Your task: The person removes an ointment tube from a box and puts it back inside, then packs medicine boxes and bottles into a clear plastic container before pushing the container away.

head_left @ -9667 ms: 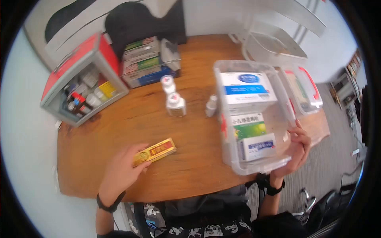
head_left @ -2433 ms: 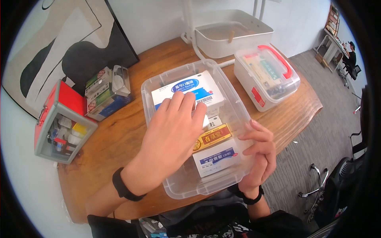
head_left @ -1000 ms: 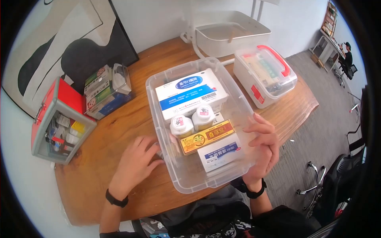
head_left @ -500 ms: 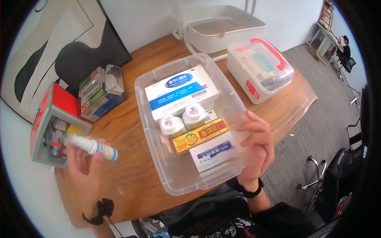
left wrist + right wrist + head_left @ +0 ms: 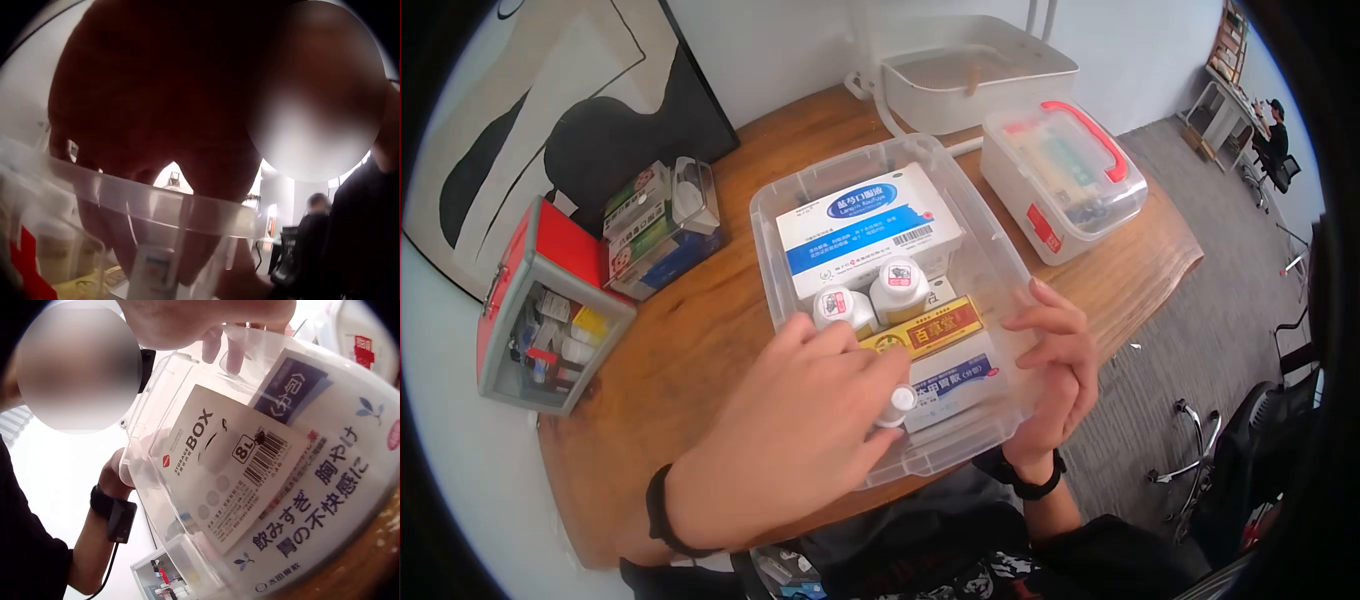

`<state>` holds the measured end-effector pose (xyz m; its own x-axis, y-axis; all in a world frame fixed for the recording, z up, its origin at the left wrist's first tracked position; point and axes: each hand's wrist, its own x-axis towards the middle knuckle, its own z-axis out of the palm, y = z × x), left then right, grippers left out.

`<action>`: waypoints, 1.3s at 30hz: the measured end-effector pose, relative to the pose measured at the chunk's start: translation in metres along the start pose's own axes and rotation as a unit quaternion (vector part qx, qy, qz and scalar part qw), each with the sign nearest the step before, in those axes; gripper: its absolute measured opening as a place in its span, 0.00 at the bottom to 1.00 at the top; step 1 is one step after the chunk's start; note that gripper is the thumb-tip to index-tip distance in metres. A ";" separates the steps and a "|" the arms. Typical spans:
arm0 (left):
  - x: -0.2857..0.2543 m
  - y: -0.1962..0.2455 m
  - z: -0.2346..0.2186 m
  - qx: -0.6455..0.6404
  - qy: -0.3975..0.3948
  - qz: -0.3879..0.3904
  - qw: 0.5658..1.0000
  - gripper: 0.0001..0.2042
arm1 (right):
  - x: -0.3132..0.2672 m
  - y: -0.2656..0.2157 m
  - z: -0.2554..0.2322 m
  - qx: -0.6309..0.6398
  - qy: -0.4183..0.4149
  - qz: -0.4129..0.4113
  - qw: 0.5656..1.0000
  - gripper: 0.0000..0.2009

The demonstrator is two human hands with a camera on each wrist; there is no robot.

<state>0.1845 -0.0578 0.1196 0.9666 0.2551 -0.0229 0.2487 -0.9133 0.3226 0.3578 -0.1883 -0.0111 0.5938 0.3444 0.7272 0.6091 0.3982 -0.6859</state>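
Observation:
My left hand (image 5: 790,410) reaches into the front left corner of a clear plastic storage box (image 5: 998,230). It grips a small white spray bottle (image 5: 900,402) upright, partly hidden by the fingers; the left wrist view shows the bottle (image 5: 153,272) through the wall. My right hand (image 5: 1055,375) holds the box's right side, fingers curved at the rim. Inside are a big white-and-blue medicine box (image 5: 865,215) at the back, two white pill bottles (image 5: 900,287) in the middle, a yellow-and-red carton (image 5: 943,330) and a white-and-blue carton (image 5: 962,385) in front.
A lidded clear box (image 5: 1065,180) with a red handle stands behind to the right, before a white basket (image 5: 980,85). At left are a red-and-grey medicine cabinet (image 5: 560,300) and stacked cartons (image 5: 645,245). Someone (image 5: 1276,130) sits far off.
The storage box has shifted left, and the yellow carton and both pill bottles went from table to box. My left hand has picked up the spray bottle and carried it right, into the box.

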 end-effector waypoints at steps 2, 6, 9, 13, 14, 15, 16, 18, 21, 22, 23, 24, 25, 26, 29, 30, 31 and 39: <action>0.006 0.000 0.003 0.055 -0.034 0.019 0.998 0.16 | -0.001 0.000 0.000 0.006 -0.002 0.006 1.000 0.13; 0.012 0.000 0.008 0.113 -0.104 0.023 0.988 0.12 | -0.001 -0.002 -0.002 0.012 -0.004 0.018 1.000 0.13; 0.010 -0.003 0.004 0.068 -0.098 0.029 0.992 0.10 | 0.001 -0.003 -0.002 0.005 -0.011 0.010 1.000 0.13; -0.020 -0.003 -0.018 -0.048 0.100 0.024 0.994 0.07 | 0.001 -0.001 -0.001 0.009 -0.007 0.007 1.000 0.13; -0.029 -0.002 -0.022 -0.047 0.103 0.024 0.993 0.07 | 0.000 0.001 -0.002 0.017 -0.011 0.003 1.000 0.12; -0.040 0.000 -0.023 -0.071 0.207 -0.027 0.975 0.06 | -0.001 0.002 -0.003 0.025 -0.015 0.001 1.000 0.11; -0.052 0.001 -0.023 -0.094 0.311 -0.080 0.942 0.06 | -0.002 0.001 -0.002 0.030 -0.019 -0.001 0.999 0.11; -0.080 -0.013 -0.017 -0.112 0.359 -0.098 0.922 0.08 | -0.005 -0.001 0.002 0.047 0.001 0.045 0.998 0.10; -0.116 -0.024 0.003 -0.153 0.434 -0.139 0.877 0.08 | -0.009 -0.024 0.000 -0.022 -0.036 0.100 0.994 0.12; -0.129 -0.029 0.008 -0.145 0.438 -0.144 0.875 0.08 | -0.019 -0.033 0.001 -0.020 -0.047 0.118 0.992 0.14; -0.138 -0.031 0.013 -0.138 0.440 -0.145 0.875 0.08 | -0.030 -0.046 0.003 -0.048 -0.091 0.104 0.989 0.17; -0.142 -0.030 0.018 -0.140 0.442 -0.143 0.874 0.08 | -0.038 -0.062 0.005 -0.075 -0.134 0.090 0.984 0.20; -0.147 -0.028 0.023 -0.162 0.461 -0.158 0.858 0.08 | -0.043 -0.083 0.007 -0.131 -0.210 0.052 0.967 0.26; -0.149 -0.029 0.026 -0.183 0.477 -0.172 0.842 0.07 | -0.050 -0.105 0.010 -0.140 -0.278 0.052 0.949 0.31; -0.160 -0.040 0.030 -0.182 0.517 -0.139 0.825 0.07 | -0.057 -0.146 0.018 0.025 -0.428 0.060 0.901 0.30; -0.164 -0.041 0.029 -0.180 0.518 -0.143 0.824 0.07 | -0.052 -0.138 0.017 -0.001 -0.444 0.012 0.896 0.29; -0.165 -0.042 0.026 -0.168 0.499 -0.136 0.839 0.07 | -0.041 -0.127 0.015 -0.026 -0.459 -0.035 0.887 0.28; -0.165 -0.066 0.026 -0.219 0.483 -0.120 0.839 0.06 | 0.010 -0.090 0.039 -0.159 -0.463 -0.086 0.868 0.24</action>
<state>0.0101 -0.0481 0.0775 0.3391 0.7464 0.5726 0.1774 -0.6485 0.7403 0.2885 -0.1873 0.0586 -0.1077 0.8968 0.4291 0.8484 0.3079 -0.4306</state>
